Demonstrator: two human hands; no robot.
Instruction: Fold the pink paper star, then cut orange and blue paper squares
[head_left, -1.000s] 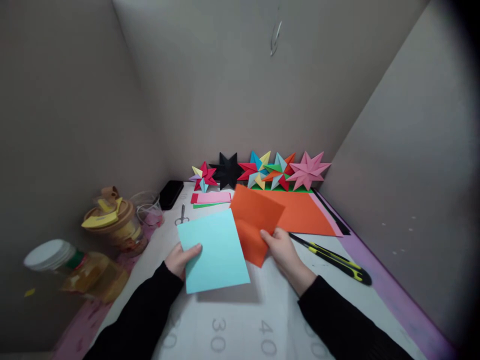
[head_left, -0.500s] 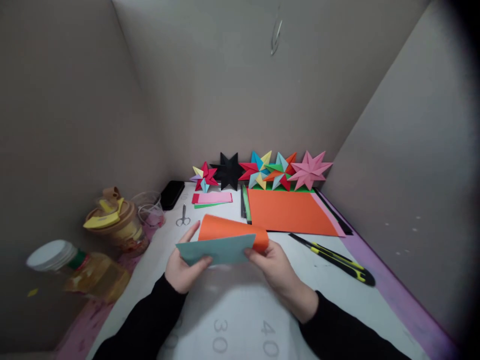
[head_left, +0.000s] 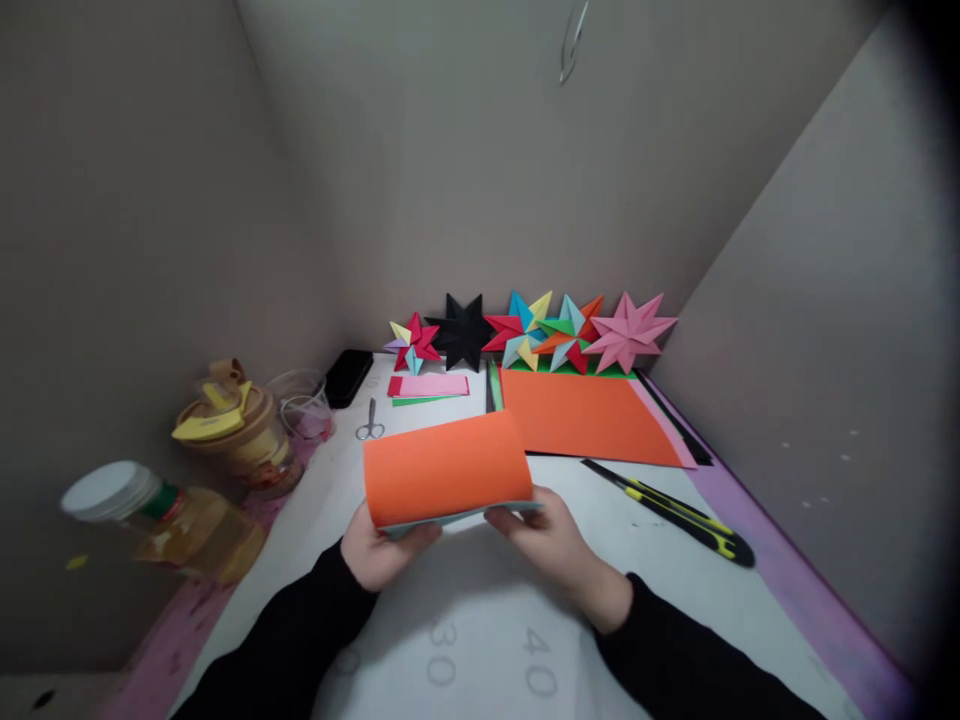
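Observation:
An orange sheet of paper (head_left: pixel 446 465), curved over at its top, is held up above the middle of the table. Along its lower edge shows a thin strip of light blue paper (head_left: pixel 465 518). My left hand (head_left: pixel 384 550) grips the papers at the lower left corner, thumb in front and most fingers hidden behind. At the lower right, my right hand (head_left: pixel 547 540) pinches them, its thumb along the bottom edge. Small scissors (head_left: pixel 370 422) lie just beyond the papers on the left. To the right of my right hand rests a black and yellow utility knife (head_left: pixel 675 515).
Folded paper stars (head_left: pixel 630 333) lean along the back wall. Before them lie a stack of coloured sheets (head_left: pixel 592 415) and narrow pink strips (head_left: pixel 431 386). At left stand a black phone (head_left: pixel 349 378), a clear plastic cup (head_left: pixel 306 400), a lidded cup (head_left: pixel 236 430) and a jar (head_left: pixel 172 520).
The papers have tipped, so the orange sheet now faces up and the light blue one shows only at the bottom edge. Both hands have kept their grip. The view has shifted slightly.

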